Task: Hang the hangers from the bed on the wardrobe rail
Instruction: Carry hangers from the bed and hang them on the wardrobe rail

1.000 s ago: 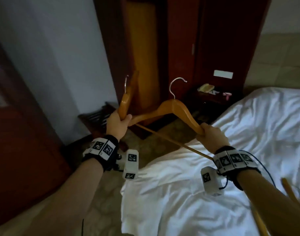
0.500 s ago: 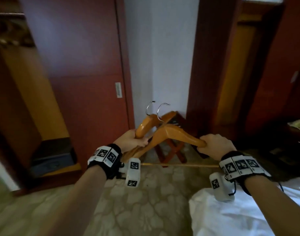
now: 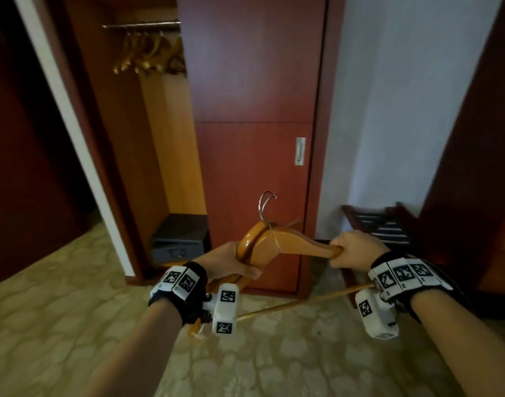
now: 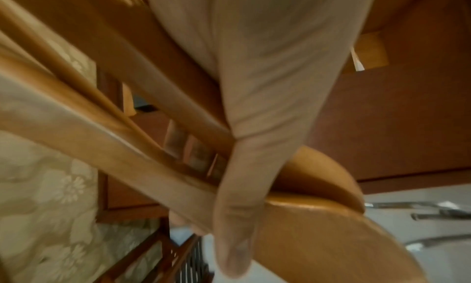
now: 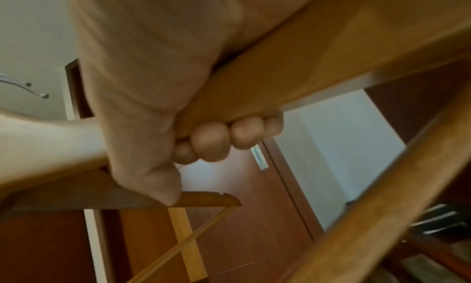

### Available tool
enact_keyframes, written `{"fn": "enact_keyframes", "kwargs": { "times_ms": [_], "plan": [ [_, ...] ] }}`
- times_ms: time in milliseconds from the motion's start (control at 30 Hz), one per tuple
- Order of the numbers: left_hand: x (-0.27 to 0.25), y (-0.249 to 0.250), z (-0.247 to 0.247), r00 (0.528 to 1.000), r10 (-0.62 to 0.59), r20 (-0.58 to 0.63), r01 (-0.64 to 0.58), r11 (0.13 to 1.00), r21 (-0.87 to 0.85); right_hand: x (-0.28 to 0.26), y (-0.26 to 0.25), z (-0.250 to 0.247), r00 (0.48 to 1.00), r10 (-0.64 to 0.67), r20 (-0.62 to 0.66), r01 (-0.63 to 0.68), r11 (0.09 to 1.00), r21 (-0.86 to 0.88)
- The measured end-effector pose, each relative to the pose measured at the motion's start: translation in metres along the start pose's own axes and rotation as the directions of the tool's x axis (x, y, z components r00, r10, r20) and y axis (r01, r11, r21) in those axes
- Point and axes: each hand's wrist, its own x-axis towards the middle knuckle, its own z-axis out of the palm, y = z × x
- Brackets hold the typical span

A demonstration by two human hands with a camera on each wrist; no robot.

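far left: open wardrobe point(image 3: 148, 138), rail point(image 3: 142, 25) with hung hangers point(image 3: 148, 57). near centre: two wooden hangers point(image 3: 277, 245) held together, hooks up. left hand point(image 3: 225, 265) fingers curled round left arms; right hand point(image 3: 351, 247) fingers point(image 5: 211, 140) wrapped tight on right arm end.

A reddish wooden wardrobe point(image 3: 254, 110) stands ahead, its left side open and its right door shut, with a pale metal handle point(image 3: 300, 151) near the door's edge. A dark safe point(image 3: 179, 239) sits low inside the open part. Right of the wardrobe runs a white wall point(image 3: 403, 96); a slatted wooden rack point(image 3: 380, 224) stands against it. The floor point(image 3: 59, 310) is beige with a mottled pattern.
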Motion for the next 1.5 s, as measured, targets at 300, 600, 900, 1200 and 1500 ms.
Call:
{"fn": "enact_keyframes", "kwargs": {
  "times_ms": [300, 600, 900, 1200, 1500],
  "plan": [
    [0.046, -0.043, -0.094, 0.938, -0.076, -0.34, 0.027, 0.989, -0.148, 0.172, -0.067, 0.021, 0.963, -0.264, -0.057, 0.257, 0.961, -0.098],
    [0.059, -0.084, -0.178, 0.787, -0.174, -0.592, -0.045, 0.94, -0.337, 0.249, -0.194, 0.039, 0.733, -0.363, -0.575, 0.49, 0.868, 0.076],
    [0.09, -0.147, -0.301, 0.719, -0.24, -0.652, -0.169, 0.85, -0.499, 0.318, -0.363, 0.086, 0.816, -0.577, -0.03, 0.435, 0.579, 0.689],
    [0.113, -0.187, -0.435, 0.777, -0.161, -0.608, -0.298, 0.757, -0.582, 0.425, -0.47, 0.083, 0.854, -0.512, 0.094, 0.115, 0.361, 0.925],
    [0.172, -0.216, -0.54, 0.796, -0.107, -0.596, -0.301, 0.783, -0.543, 0.544, -0.526, 0.077, 0.936, -0.352, -0.024, 0.095, 0.186, 0.978]
  ]
}}
